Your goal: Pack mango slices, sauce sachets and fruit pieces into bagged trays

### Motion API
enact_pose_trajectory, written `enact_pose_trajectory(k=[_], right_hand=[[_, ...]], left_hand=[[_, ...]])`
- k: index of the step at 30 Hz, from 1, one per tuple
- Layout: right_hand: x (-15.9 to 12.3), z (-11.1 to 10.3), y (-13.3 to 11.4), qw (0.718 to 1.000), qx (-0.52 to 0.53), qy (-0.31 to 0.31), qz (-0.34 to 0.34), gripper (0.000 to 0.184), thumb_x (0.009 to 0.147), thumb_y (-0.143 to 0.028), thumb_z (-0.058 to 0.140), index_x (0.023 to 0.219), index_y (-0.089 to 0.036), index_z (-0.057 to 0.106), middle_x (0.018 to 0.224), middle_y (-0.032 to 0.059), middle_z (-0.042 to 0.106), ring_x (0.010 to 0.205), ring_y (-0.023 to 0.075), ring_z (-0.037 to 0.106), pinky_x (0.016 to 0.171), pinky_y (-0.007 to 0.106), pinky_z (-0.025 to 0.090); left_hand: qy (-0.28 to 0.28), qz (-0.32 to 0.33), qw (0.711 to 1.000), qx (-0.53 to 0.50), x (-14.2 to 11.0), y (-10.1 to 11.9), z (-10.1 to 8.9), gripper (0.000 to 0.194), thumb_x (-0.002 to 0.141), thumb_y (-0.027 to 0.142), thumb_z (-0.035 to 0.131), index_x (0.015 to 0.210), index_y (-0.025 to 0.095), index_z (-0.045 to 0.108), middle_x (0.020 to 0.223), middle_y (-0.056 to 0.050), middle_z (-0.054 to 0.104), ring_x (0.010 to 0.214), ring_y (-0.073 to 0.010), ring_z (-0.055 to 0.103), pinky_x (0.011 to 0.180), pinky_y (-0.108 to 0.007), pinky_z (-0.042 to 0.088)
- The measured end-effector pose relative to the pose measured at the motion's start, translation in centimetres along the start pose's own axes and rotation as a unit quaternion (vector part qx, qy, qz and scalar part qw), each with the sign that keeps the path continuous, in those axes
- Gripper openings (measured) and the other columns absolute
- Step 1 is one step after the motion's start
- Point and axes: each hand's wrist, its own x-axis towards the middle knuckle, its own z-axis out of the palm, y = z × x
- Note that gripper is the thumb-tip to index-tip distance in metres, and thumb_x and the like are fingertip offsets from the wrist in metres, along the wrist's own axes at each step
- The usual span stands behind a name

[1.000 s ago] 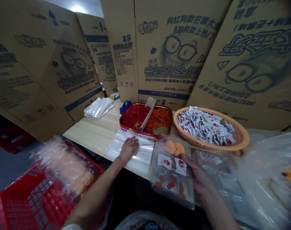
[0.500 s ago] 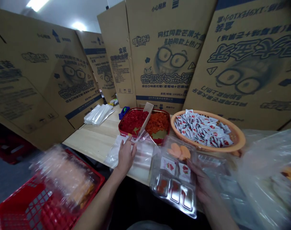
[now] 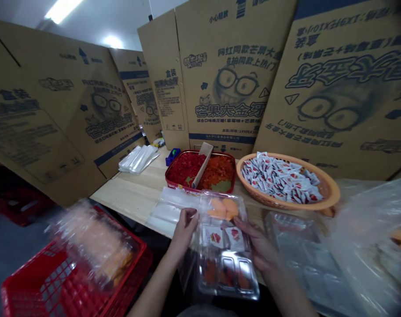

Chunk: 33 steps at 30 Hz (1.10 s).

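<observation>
My right hand [image 3: 258,246] grips the right side of a clear plastic snack tray [image 3: 224,246] holding orange pieces, two small sachets and red bits in its compartments. My left hand [image 3: 184,229] is closed on the edge of a clear plastic bag [image 3: 190,268] at the tray's left side; the film hangs beside and under the tray. Both hands hold these above the front edge of the wooden table [image 3: 134,193]. A stack of flat clear bags [image 3: 169,207] lies on the table just beyond my left hand.
A red tin [image 3: 200,169] of red and orange candy with a cardboard divider stands behind. An orange basket [image 3: 288,180] of sachets sits right of it. A red crate [image 3: 71,273] with packed trays is at lower left. Printed cartons wall the back. Empty clear trays [image 3: 306,259] lie at right.
My left hand lifted one clear bag off the stack and brought it to the tray's left edge. My right hand moved the tray left and toward me.
</observation>
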Motion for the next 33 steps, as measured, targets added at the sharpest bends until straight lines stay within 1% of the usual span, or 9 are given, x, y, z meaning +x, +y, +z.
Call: enact_pose_trajectory(k=[3, 5, 10, 15, 19, 24, 27, 30, 33], right_hand=[[-0.3, -0.7, -0.6, 0.999, -0.016, -0.022, 0.021, 0.019, 0.059, -0.011, 0.076, 0.075, -0.015, 0.065, 0.066, 0.0033, 0.07, 0.055, 0.0177, 0.065, 0.054, 0.027, 0.055], [-0.6, -1.1, -0.7, 0.999, -0.032, -0.031, 0.029, 0.017, 0.062, -0.012, 0.075, 0.076, -0.015, 0.065, 0.066, 0.0043, 0.07, 0.055, 0.018, 0.065, 0.053, 0.028, 0.055], [-1.4, -1.1, -0.7, 0.995, -0.034, -0.072, 0.052, 0.02, 0.061, -0.012, 0.075, 0.08, -0.016, 0.067, 0.067, 0.0034, 0.07, 0.054, 0.017, 0.065, 0.052, 0.026, 0.054], [-2.4, -0.4, -1.2, 0.992, -0.016, -0.111, 0.059, 0.019, 0.058, -0.015, 0.077, 0.074, -0.017, 0.067, 0.064, 0.0027, 0.07, 0.053, 0.0173, 0.065, 0.051, 0.025, 0.054], [-2.4, -0.8, -1.7, 0.998, -0.012, -0.05, 0.048, 0.022, 0.055, -0.012, 0.077, 0.074, -0.016, 0.066, 0.065, 0.0036, 0.07, 0.054, 0.0186, 0.065, 0.053, 0.028, 0.055], [-1.1, -1.8, -2.6, 0.993, 0.064, 0.076, -0.068, 0.013, 0.062, -0.011, 0.07, 0.072, -0.016, 0.064, 0.065, 0.0013, 0.07, 0.055, 0.0174, 0.065, 0.059, 0.031, 0.057], [-0.3, -1.4, -3.8, 0.976, 0.096, 0.098, -0.168, 0.008, 0.069, -0.014, 0.065, 0.077, -0.017, 0.063, 0.068, -0.0001, 0.07, 0.058, 0.0159, 0.066, 0.063, 0.031, 0.058], [0.2, -0.1, -5.3, 0.952, 0.133, 0.121, -0.246, 0.008, 0.077, -0.017, 0.057, 0.082, -0.017, 0.063, 0.07, -0.0004, 0.07, 0.061, 0.0138, 0.066, 0.061, 0.027, 0.057], [0.6, 1.5, -6.3, 0.932, 0.17, 0.115, -0.3, 0.01, 0.082, -0.018, 0.052, 0.082, -0.017, 0.062, 0.072, -0.0009, 0.069, 0.066, 0.0123, 0.066, 0.064, 0.026, 0.057]], left_hand=[[-0.116, -0.096, 0.985, -0.081, 0.2, -0.3, -1.1, 0.052, 0.076, 0.054, 0.051, 0.114, 0.019, 0.053, 0.103, -0.009, 0.063, 0.091, -0.0204, 0.059, 0.077, -0.032, 0.043], [-0.171, -0.139, 0.969, -0.114, 0.2, -0.7, -1.3, 0.055, 0.071, 0.056, 0.056, 0.11, 0.018, 0.057, 0.099, -0.009, 0.065, 0.091, -0.0217, 0.058, 0.077, -0.032, 0.042], [-0.171, -0.126, 0.969, -0.123, 0.3, -1.4, -0.7, 0.049, 0.068, 0.055, 0.061, 0.102, 0.02, 0.063, 0.098, -0.006, 0.066, 0.094, -0.0209, 0.055, 0.079, -0.03, 0.04], [-0.19, -0.122, 0.964, -0.14, 0.1, -1.0, -0.5, 0.046, 0.066, 0.054, 0.063, 0.086, 0.012, 0.066, 0.083, -0.01, 0.067, 0.075, -0.0193, 0.059, 0.072, -0.031, 0.043], [-0.146, -0.076, 0.978, -0.129, -0.2, 0.0, -1.1, 0.035, 0.069, 0.048, 0.063, 0.071, 0.013, 0.063, 0.069, -0.005, 0.064, 0.065, -0.0138, 0.056, 0.069, -0.027, 0.041], [-0.061, -0.008, 0.994, -0.086, -0.8, 0.7, -2.0, 0.026, 0.072, 0.041, 0.062, 0.067, 0.015, 0.06, 0.066, 0.0, 0.061, 0.067, -0.0115, 0.052, 0.069, -0.024, 0.038], [-0.047, 0.004, 0.997, -0.066, -1.3, 0.3, -2.3, 0.021, 0.068, 0.035, 0.067, 0.073, 0.016, 0.06, 0.063, 0.003, 0.056, 0.061, -0.0092, 0.047, 0.061, -0.022, 0.035], [-0.057, 0.0, 0.997, -0.044, -1.8, -0.2, -2.4, 0.027, 0.065, 0.031, 0.07, 0.088, 0.017, 0.063, 0.061, 0.005, 0.054, 0.058, -0.0085, 0.044, 0.056, -0.021, 0.033], [-0.063, -0.01, 0.998, -0.026, -2.3, -0.6, -2.4, 0.022, 0.064, 0.03, 0.071, 0.079, 0.015, 0.066, 0.064, 0.002, 0.057, 0.061, -0.0094, 0.046, 0.058, -0.022, 0.034]])
